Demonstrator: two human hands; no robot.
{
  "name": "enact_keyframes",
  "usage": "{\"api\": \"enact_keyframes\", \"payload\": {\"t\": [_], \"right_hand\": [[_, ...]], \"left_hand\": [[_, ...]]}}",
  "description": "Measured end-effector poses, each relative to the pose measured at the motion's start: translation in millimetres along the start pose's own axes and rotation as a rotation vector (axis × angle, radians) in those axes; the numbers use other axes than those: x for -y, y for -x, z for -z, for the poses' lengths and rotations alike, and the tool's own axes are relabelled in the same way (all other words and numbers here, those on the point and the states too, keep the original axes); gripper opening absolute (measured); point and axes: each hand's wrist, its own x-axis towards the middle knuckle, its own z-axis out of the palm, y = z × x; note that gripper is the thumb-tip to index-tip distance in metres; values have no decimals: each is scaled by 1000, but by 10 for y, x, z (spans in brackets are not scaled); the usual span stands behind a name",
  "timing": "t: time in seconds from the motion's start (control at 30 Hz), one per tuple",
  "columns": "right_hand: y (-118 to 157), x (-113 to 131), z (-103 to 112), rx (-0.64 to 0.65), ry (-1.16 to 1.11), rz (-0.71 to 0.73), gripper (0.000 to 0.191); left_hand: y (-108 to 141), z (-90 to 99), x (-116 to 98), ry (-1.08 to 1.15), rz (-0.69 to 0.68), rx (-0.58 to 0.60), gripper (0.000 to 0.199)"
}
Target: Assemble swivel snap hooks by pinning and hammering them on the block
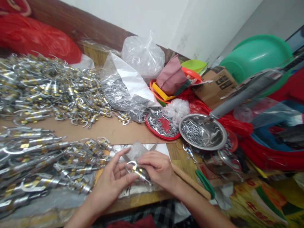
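Low over the work surface, my left hand grips a silver hook fitting, with a curved arm, yellow metal bands and a narrow tip. Its thumb lies against the fitting while the other fingers curve behind. My right hand is closed, its fingertips pinched at the upper part of the same fitting; anything small between them is hidden. Just beyond the hands is a clear plastic piece on white paper. Similar fittings lie in a heap beside my left hand. A wooden handle lies right of my right hand.
A larger pile of fittings covers the back left. Small metal parts fill a plastic bag and a red tray. Pins lie in a steel bowl, under a grey tool slanting in from the right. A green basin stands behind.
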Motion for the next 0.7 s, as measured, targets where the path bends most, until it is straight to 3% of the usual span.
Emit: {"api": "enact_keyframes", "payload": {"t": [0.1, 0.27, 0.5, 0.7], "right_hand": [[52, 6, 3, 41, 140, 140, 23], [120, 82, 53, 54, 241, 182, 26], [258, 225, 21, 135, 438, 66, 38], [359, 199, 39, 65, 326, -26, 42]], "left_hand": [[-2, 1, 0, 8, -6, 10, 73], [-13, -7, 1, -1, -7, -6, 75], [7, -13, -3, -6, 15, -26, 75], [7, -21, -12, -23, 22, -52, 74]]}}
